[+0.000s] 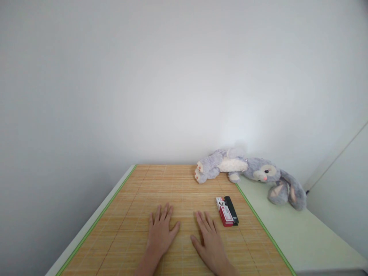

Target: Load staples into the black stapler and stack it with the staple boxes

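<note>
My left hand (pixel 161 230) lies flat on the bamboo mat (pixel 129 214), palm down with the fingers spread. To its right, my right hand (pixel 209 242) rests the same way, thumb pointing inward, holding nothing. Just beyond the right hand's fingers, on the mat, is a small red and white box (pixel 225 215), with what looks like another small white box (pixel 220 202) at its far end. Close along the right side of the boxes lies a black stapler (pixel 231 210). Neither hand touches these things.
A grey plush rabbit (pixel 232 165) lies on its side along the wall at the back right, its ears hanging over the pale table top (pixel 276 214). Green edging (pixel 264 226) borders the mat. A white wall (pixel 184 84) rises behind the table.
</note>
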Motion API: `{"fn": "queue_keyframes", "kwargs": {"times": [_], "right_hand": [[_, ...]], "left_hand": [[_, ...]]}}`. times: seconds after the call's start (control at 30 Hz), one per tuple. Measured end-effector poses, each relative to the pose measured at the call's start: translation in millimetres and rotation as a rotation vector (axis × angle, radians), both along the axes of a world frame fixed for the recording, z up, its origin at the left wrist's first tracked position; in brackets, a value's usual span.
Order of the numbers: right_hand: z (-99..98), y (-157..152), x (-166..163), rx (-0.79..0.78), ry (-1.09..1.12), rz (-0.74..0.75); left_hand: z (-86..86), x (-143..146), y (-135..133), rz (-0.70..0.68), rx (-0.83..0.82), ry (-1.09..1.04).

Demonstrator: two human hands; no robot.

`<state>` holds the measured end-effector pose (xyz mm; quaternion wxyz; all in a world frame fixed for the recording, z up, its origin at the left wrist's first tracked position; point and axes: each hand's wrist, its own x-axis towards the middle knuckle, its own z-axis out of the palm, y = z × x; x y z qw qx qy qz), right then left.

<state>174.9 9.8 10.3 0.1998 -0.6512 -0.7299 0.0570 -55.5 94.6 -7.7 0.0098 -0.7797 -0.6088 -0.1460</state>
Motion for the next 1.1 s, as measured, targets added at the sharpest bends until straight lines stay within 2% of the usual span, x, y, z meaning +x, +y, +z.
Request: {"fn": "queue_keyframes", "kwargs": {"times": [0.13,0.27,0.47,1.1], "right_hand": [[-0.6,35,-17,-0.070,-0.103,-0.153],[-9.6,49,-24,-0.041,-0.158,-0.231],[-14.3,50,-28,-0.023,-0.194,-0.264],[-3.5,43,-34,-0.055,-0.203,-0.298]], "left_hand": [[0.4,6,-1,-0.045,-0.004,0.028],[1.4,10,-3,-0.069,-0.009,0.022],[6.2,12,-5,-0.010,-0.015,-0.005],[10.1,11,-8,-0.023,-0.051,-0.058]]}}
